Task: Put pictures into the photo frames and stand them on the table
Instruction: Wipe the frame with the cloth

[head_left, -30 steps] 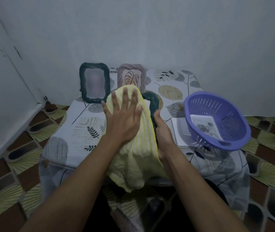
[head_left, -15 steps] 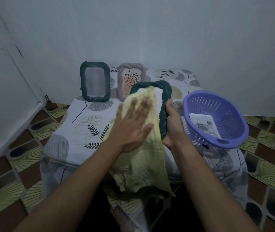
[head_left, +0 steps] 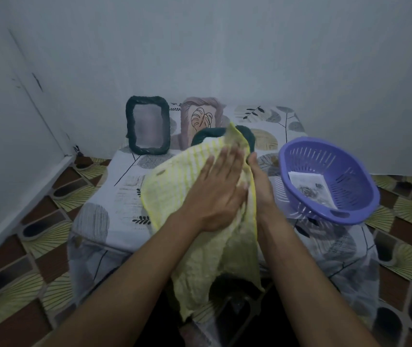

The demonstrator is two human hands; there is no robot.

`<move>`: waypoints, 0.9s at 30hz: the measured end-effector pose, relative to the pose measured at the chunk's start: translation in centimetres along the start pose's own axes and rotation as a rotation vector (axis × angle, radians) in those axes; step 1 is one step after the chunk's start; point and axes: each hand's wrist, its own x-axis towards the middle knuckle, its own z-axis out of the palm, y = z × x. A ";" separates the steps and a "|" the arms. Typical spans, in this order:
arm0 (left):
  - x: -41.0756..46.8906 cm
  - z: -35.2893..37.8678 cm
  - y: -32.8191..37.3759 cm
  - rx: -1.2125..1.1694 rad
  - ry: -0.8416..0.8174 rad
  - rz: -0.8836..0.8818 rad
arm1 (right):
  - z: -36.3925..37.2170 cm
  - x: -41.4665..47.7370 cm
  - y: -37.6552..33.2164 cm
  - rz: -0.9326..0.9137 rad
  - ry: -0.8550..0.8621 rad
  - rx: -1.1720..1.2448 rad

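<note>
Photo frame (head_left: 246,136), the dark green one, is held upright above the counter (head_left: 124,186), long axis vertical, mostly hidden behind a yellow cloth (head_left: 187,176). The right hand (head_left: 258,181) grips its right edge from behind; the left hand (head_left: 221,189) lies flat and open on the cloth against its face. Two frames (head_left: 147,125) already stand at the back, and the purple basket (head_left: 325,176) with pictures sits just right
</note>
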 end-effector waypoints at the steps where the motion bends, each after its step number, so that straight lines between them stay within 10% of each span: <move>1: -0.7 0.3 -0.6 0.031 -0.031 0.084 | -0.2 -0.2 -0.1 -0.009 -0.009 0.027; 4: -1.6 0.4 -3.0 0.164 -0.037 0.180 | -1.0 -1.1 -0.2 0.043 -0.065 0.113; 13: 2.6 -2.5 -4.1 0.101 0.199 -0.491 | 1.2 -2.9 1.2 0.078 -0.118 0.103; 22: -2.1 0.9 -1.2 -0.065 0.023 0.163 | -0.6 -0.4 0.0 0.019 -0.027 0.056; 27: -1.9 0.7 -5.1 0.120 0.009 -0.013 | -1.0 -1.5 0.5 0.031 -0.065 0.136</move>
